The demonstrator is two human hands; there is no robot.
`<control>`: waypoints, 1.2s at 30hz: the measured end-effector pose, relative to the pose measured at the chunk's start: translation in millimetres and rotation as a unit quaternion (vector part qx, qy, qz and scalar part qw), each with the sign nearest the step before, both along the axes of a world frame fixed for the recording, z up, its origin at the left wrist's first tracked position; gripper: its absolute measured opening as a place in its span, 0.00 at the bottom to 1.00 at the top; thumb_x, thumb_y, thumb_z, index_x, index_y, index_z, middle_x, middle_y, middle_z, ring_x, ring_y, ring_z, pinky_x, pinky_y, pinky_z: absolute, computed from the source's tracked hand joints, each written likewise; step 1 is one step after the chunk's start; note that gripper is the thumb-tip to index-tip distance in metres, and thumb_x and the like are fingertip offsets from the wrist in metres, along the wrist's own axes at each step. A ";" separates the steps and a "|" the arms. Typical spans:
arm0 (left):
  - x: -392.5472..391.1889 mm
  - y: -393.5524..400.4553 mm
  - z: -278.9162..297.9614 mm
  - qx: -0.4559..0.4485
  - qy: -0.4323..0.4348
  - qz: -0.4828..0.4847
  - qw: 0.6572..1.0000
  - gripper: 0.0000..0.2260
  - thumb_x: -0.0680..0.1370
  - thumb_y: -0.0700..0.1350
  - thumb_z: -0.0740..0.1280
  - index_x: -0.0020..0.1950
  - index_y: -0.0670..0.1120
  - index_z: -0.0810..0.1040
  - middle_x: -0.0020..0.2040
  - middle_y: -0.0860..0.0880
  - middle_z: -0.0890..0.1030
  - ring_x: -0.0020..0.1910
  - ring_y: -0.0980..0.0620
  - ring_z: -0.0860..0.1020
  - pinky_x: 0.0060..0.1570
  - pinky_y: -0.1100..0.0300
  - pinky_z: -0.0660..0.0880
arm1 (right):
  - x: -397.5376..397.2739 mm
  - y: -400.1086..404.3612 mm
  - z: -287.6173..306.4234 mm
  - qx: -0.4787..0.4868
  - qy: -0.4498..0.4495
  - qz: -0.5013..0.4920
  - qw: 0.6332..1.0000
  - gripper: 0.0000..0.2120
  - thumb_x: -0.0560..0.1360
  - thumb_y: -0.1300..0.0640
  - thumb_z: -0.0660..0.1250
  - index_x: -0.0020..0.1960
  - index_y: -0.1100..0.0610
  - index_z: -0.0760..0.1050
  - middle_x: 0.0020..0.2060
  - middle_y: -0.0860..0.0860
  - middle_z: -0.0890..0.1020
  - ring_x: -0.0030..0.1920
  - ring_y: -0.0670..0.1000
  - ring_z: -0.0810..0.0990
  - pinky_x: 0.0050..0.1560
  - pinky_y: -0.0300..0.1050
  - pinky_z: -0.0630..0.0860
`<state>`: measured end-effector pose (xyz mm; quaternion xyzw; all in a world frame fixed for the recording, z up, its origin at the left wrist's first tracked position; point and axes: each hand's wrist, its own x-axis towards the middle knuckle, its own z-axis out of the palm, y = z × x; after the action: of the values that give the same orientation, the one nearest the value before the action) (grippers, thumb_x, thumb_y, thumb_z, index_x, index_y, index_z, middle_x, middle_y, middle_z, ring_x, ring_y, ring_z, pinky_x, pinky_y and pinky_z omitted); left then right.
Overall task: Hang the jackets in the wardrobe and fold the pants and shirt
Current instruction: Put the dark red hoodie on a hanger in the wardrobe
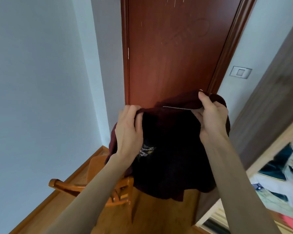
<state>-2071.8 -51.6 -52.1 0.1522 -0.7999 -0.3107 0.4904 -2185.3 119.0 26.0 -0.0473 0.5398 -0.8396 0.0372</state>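
Observation:
A dark maroon jacket (169,159) with a black lining and a metal zip hangs in the air in front of a closed door. My left hand (128,132) grips its upper edge on the left. My right hand (211,115) pinches the same edge on the right, close to the end of the zip. The jacket's body droops between and below both hands, over a wooden chair. A small patterned patch shows inside the jacket near my left wrist.
A reddish-brown door (172,53) stands straight ahead. An orange wooden chair (95,188) sits below the jacket on the wood floor. At the right, the open wardrobe (277,169) holds several folded clothes. A light switch (240,72) is on the wall.

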 end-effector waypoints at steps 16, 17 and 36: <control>-83.3 86.3 94.2 -0.177 0.065 -0.183 0.965 0.06 0.85 0.42 0.66 0.56 0.45 0.83 0.49 0.53 0.83 0.48 0.56 0.81 0.49 0.57 0.78 | -18.6 96.9 -38.9 0.213 0.114 -0.057 0.969 0.26 0.83 0.36 0.59 0.41 0.51 0.86 0.37 0.49 0.87 0.38 0.48 0.85 0.47 0.44 0.80; -86.4 91.8 94.0 -0.181 0.064 -0.192 0.962 0.06 0.84 0.42 0.67 0.56 0.45 0.84 0.50 0.53 0.84 0.48 0.57 0.81 0.50 0.58 0.79 | -16.8 101.3 -40.8 0.243 0.200 -0.116 0.942 0.23 0.83 0.39 0.62 0.38 0.51 0.82 0.34 0.47 0.84 0.37 0.46 0.82 0.45 0.43 0.77; -105.3 117.3 53.1 -0.085 -0.121 -0.282 0.948 0.12 0.81 0.56 0.70 0.53 0.48 0.85 0.44 0.54 0.84 0.43 0.55 0.81 0.45 0.48 0.80 | -39.8 144.2 -13.7 0.246 0.229 0.082 0.938 0.09 0.81 0.53 0.71 0.46 0.50 0.89 0.41 0.52 0.88 0.45 0.51 0.88 0.41 0.43 0.83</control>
<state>-2177.1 65.7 1.0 -0.0859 -0.8868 -0.3462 0.2937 -2225.1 263.1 12.3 -0.2721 0.7178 -0.6408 -0.0083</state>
